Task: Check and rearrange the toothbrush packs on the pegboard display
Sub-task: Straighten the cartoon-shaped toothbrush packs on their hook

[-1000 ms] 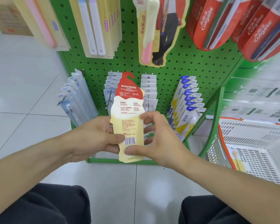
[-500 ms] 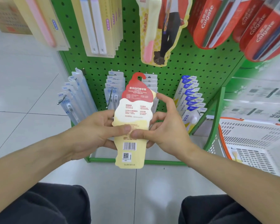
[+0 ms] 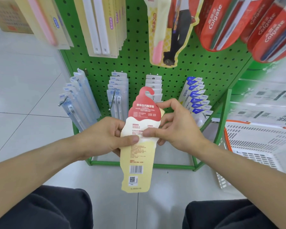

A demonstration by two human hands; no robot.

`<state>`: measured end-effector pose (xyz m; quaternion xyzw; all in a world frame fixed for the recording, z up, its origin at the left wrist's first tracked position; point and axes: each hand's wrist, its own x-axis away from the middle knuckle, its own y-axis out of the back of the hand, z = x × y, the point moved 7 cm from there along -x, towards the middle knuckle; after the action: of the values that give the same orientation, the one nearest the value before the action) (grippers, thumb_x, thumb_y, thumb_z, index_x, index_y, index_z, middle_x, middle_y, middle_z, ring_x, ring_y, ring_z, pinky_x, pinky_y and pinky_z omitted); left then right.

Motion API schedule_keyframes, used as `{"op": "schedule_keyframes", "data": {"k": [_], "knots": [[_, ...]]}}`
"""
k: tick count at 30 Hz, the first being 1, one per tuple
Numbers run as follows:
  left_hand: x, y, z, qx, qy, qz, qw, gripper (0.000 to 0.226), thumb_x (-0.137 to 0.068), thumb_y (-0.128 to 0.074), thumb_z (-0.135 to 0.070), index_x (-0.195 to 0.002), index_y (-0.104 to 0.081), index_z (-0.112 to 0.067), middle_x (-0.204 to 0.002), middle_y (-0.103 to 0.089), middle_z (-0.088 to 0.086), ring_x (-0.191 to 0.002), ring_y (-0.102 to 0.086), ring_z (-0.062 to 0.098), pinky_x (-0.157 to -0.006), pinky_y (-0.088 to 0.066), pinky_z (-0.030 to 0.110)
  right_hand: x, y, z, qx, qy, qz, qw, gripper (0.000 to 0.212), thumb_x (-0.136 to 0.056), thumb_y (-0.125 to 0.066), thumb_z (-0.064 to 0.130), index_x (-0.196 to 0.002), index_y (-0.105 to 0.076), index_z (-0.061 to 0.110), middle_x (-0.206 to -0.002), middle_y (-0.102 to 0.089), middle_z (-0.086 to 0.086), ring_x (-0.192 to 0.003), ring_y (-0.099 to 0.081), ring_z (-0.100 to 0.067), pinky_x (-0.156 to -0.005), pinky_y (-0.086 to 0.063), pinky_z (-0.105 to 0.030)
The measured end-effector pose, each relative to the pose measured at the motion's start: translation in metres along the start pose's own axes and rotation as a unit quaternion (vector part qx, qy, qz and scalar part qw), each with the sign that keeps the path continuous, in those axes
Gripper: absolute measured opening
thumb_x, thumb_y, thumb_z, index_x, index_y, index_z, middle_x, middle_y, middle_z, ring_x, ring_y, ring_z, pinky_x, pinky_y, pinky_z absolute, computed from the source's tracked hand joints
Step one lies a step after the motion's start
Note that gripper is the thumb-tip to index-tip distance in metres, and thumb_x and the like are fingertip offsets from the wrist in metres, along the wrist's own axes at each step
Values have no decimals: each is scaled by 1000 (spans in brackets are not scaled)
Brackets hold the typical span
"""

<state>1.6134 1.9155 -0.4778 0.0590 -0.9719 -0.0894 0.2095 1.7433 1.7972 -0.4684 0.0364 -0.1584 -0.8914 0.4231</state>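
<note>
Two hands share one pack at the centre of the frame: my left hand (image 3: 104,138) pinches the ice-cream-shaped toothbrush pack (image 3: 139,141) at its left edge, thumb across the printed back, and my right hand (image 3: 173,128) grips the right edge, thumb on the print and fingers (image 3: 163,104) curled up by the red top. It hangs upright in front of the green pegboard (image 3: 135,52), clear of every hook, barcode low and hanger cut-out at the top. I judge this the checking step, reading the back. A matching pack (image 3: 165,30) hangs at the upper middle of the frame, so next I would likely raise this one, turn its face outward and thread the cut-out over that peg, which sits out of view above the frame.
</note>
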Motion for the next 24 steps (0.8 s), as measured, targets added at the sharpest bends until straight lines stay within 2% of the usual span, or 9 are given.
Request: {"op": "schedule_keyframes", "data": {"k": [2,4,6,9,13,15,17,21,24], "knots": [[-2,2,0,-20,-3,-17,1000,21,-92,-63,-26,-96,-71,-8,-89,-79,6,-80,-77,20,-62,-59,24,0,-1,-3,14,-7,-4,1000,72,-53,-95,34,-105,-47,22,-71,-74,-9,-58,-71,-36,-57,-59,-54],[-3,0,1,-32,1,-9,999,23,-91,-63,-29,-94,-72,-8,-88,-79,5,-79,-77,19,-61,-59,24,-1,1,-6,19,-10,-20,1000,64,-61,-95,33,-99,-46,18,-73,-75,-8,-60,-72,-36,-56,-58,-57],[-4,-3,2,-47,6,12,999,25,-89,-63,-31,-98,-71,-9,-90,-79,3,-81,-77,18,-61,-58,23,-3,4,-6,45,-12,-29,998,58,-67,-93,32,-97,-47,15,-82,-76,-4,-61,-72,-30,-49,-58,-54],[-6,-5,5,-86,9,26,996,21,-92,-63,-28,-102,-69,-10,-92,-79,0,-83,-77,17,-60,-56,20,-2,1,-4,91,-5,-14,996,61,-69,-92,34,-110,-48,21,-96,-66,3,-62,-72,-21,-47,-59,-47],[-9,-4,6,-123,5,36,992,17,-94,-64,-26,-103,-68,-12,-93,-79,-1,-80,-76,14,-58,-54,19,-4,5,-1,70,5,-45,997,82,-68,-92,32,-130,-40,23,-79,-67,3,-58,-71,-23,-48,-58,-47],[-9,-6,8,-161,8,58,985,16,-95,-63,-28,-103,-69,-15,-94,-79,-4,-82,-76,12,-61,-54,20,-5,10,0,44,5,-62,997,81,-71,-90,30,-133,-39,23,-69,-66,3,-57,-70,-20,-45,-58,-42],[-9,-7,10,-185,13,75,980,16,-96,-62,-29,-104,-69,-17,-97,-79,-7,-86,-75,11,-65,-56,21,-4,13,3,58,6,-57,997,67,-76,-87,32,-128,-45,23,-68,-69,-1,-57,-70,-17,-43,-57,-36],[-10,-8,13,-205,12,84,975,19,-97,-62,-31,-110,-68,-19,-101,-78,-11,-89,-75,8,-68,-58,24,-3,12,6,76,14,-46,996,24,-93,-69,37,-98,-61,14,-69,-73,-8,-52,-69,-17,-40,-51,-29],[-13,-4,13,-240,14,75,968,20,-97,-62,-33,-110,-68,-20,-101,-77,-14,-89,-74,6,-73,-61,29,-4,13,6,86,27,-45,995,31,-104,-52,35,-87,-61,9,-64,-71,-8,-47,-67,-20,-40,-50,-31]]}}
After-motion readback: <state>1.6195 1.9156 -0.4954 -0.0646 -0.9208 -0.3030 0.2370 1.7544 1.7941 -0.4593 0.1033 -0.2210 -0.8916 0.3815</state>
